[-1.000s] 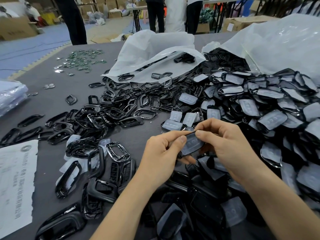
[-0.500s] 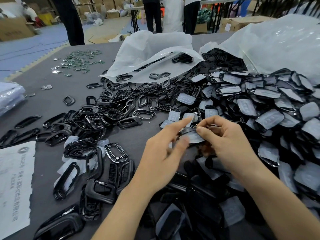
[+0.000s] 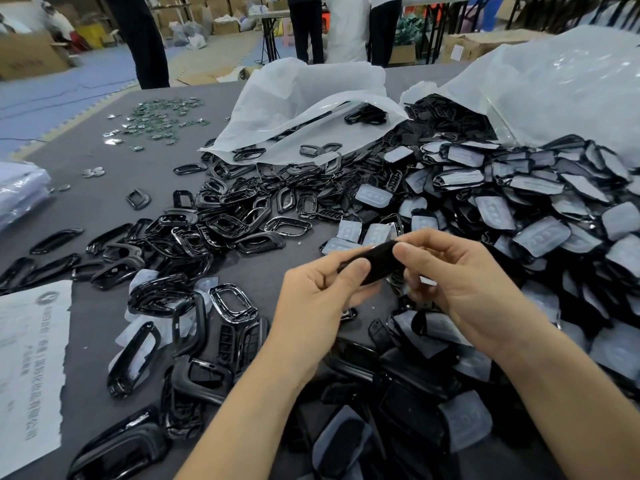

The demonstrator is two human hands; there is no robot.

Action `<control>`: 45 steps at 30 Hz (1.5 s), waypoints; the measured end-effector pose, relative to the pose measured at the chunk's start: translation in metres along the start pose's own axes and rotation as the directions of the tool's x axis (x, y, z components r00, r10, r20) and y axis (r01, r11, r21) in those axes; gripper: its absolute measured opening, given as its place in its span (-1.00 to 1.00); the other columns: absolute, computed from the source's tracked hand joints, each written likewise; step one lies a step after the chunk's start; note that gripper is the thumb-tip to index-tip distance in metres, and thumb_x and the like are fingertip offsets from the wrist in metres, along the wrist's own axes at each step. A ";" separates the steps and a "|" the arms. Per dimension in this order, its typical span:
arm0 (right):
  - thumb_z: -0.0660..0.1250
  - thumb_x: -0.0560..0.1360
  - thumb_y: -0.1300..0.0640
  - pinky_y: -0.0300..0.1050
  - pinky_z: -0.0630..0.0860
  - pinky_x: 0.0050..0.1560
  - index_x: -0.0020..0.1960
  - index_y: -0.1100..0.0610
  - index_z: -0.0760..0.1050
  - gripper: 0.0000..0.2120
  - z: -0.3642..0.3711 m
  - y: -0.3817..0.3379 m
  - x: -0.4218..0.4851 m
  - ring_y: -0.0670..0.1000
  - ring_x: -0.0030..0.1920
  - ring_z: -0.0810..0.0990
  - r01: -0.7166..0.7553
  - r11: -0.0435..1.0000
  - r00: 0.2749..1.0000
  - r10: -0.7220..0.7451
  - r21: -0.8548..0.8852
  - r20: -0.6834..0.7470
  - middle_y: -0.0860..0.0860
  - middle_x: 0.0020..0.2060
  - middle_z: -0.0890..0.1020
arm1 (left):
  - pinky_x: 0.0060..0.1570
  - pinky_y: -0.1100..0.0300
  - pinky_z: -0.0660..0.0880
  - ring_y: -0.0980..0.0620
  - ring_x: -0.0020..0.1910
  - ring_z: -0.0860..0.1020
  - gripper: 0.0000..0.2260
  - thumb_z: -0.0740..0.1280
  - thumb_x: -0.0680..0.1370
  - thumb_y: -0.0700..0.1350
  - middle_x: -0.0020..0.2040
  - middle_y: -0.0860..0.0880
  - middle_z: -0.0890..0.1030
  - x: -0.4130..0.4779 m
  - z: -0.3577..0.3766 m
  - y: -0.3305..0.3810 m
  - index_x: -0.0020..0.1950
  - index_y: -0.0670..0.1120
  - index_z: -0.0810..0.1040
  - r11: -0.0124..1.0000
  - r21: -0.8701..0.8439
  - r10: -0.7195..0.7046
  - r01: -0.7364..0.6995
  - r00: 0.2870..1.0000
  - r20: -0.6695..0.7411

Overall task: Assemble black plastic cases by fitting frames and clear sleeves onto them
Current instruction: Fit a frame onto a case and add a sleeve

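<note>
Where it gapes, white bag (image 3: 298,109) of probably black frames (image 3: 365,116).

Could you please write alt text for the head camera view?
Both hands, left hand and right hand, pinch one black case above a grey table. Loose black frames lie left; sleeved cases heap right beside white bags.

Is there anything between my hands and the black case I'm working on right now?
No. The black case is already pinched at both ends: left hand on its near end, right hand on its far end. It is held above the gray table, clear of the loose frames; nothing visible blocks either grip.
</note>
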State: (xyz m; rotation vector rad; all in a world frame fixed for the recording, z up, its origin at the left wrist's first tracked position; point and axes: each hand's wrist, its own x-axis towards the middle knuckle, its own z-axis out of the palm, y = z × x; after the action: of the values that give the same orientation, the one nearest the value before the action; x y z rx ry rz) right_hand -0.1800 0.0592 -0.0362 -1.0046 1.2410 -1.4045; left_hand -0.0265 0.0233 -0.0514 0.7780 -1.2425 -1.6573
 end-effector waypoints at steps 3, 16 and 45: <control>0.44 0.20 0.02 -0.30 0.46 -0.39 -0.35 0.08 0.63 -0.87 -0.002 0.001 0.001 -0.13 -0.39 0.46 -0.045 0.996 0.999 0.043 0.082 0.034 0.02 -0.38 0.52 | -0.07 0.22 0.60 -0.07 0.00 0.68 -0.70 0.33 0.41 -0.14 0.02 -0.19 0.69 0.000 0.002 0.001 0.09 -0.22 0.61 0.973 -0.166 -0.153 0.162 0.986 0.066; 0.42 0.24 0.15 -0.30 0.52 -0.39 -0.19 0.27 0.62 -0.79 -0.002 0.005 0.004 -0.09 -0.35 0.55 -0.277 0.895 0.960 0.270 0.350 0.070 0.07 -0.28 0.62 | -0.31 0.28 0.58 0.07 -0.27 0.69 -0.71 0.43 0.22 -0.10 -0.20 -0.11 0.71 0.001 0.003 0.002 -0.14 -0.24 0.61 0.874 -0.367 -0.356 0.318 0.934 -0.040; 0.41 0.43 0.13 -0.25 0.40 -0.55 -0.18 0.21 0.56 -0.86 -0.017 -0.011 -0.001 -0.02 -0.51 0.50 -0.160 0.979 0.987 0.158 -0.126 -0.030 0.09 -0.41 0.55 | 0.07 0.25 0.53 0.22 0.10 0.60 -0.85 0.33 0.53 -0.17 0.12 0.10 0.65 -0.009 0.004 -0.004 0.03 -0.13 0.68 0.348 0.667 0.512 -0.658 0.730 0.453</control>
State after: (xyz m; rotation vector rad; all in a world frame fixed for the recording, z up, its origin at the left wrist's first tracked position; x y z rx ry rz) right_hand -0.1981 0.0631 -0.0274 -0.9575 1.4090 -1.2261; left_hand -0.0277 0.0331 -0.0545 0.5527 -2.1443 -0.4740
